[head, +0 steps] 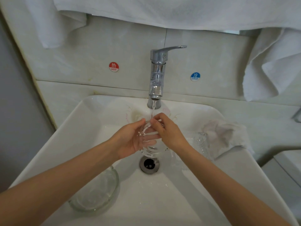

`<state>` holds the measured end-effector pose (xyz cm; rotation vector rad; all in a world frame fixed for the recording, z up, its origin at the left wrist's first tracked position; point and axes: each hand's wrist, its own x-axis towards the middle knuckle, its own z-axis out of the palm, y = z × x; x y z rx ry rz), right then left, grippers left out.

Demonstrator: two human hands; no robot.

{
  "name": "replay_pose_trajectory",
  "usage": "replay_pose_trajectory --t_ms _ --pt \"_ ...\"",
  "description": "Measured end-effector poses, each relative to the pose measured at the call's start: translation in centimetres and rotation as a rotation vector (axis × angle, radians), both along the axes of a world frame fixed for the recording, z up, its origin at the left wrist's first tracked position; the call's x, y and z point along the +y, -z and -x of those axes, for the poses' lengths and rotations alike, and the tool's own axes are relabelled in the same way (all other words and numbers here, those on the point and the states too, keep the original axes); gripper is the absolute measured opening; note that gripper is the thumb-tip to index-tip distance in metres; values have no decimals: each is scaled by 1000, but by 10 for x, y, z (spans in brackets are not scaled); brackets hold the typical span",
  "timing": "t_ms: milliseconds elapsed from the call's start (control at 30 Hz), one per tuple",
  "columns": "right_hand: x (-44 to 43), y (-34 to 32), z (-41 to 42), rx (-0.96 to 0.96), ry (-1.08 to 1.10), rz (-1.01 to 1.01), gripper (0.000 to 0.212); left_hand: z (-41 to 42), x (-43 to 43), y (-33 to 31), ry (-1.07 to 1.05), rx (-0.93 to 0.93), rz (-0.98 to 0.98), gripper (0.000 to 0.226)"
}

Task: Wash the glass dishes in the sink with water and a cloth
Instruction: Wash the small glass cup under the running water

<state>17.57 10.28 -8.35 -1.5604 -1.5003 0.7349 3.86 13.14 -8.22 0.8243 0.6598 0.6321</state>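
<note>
Both grips clamp one clear glass [150, 151] above the middle of the sink [162, 196]. The left grip [130, 139] cradles it from the left, palm turned up, fingers curled round the ribbed body and visible through the wall of the glass. The right grip [169, 132] meets it from the right, palm down, with thumb and fingertips curled onto the upper end. The glass lies tilted between the two grips, its far end under the water stream [153, 108], which falls from the chrome tap [157, 74] directly beyond the grips. Just below the grips, on the near side, sits the round metal drain [149, 163]. To the right of the right grip a patterned glass [201, 142] rests on the wet basin slope, and beside it a pale cloth [224, 136] lies crumpled over the sink's right rim. Near and to the left, under the left forearm, a thick glass bowl [96, 193] stands on the basin slope, well apart from the grips. On the tiled wall [114, 46] beyond, a red HOT sticker [113, 66] lies left of the tap and a blue COLD sticker [195, 76] right of it. White towels [179, 10] hang across the top and down the far right.
</note>
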Motion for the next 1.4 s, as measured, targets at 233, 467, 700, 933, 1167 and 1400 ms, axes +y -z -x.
replay_pose_trajectory --t_ms 233,467,700,933,1167,1400 --pt "-3 3 1 -6 -98 52 47 2 3 4 -24 38 -34 36" --pt "2 2 4 67 9 -71 26 -1 0 -1 -36 -23 -47 39" --pt "5 7 5 39 44 -70 17 -1 1 -1 -36 -10 -49 36" --pt "5 10 5 64 -18 -86 25 3 5 -2 -30 -54 -137 29" --pt "11 9 8 205 137 -43 31 2 2 -6 -68 -20 -146 24" --pt "-2 5 5 283 -192 7 50 3 5 -4 -204 44 -158 24"
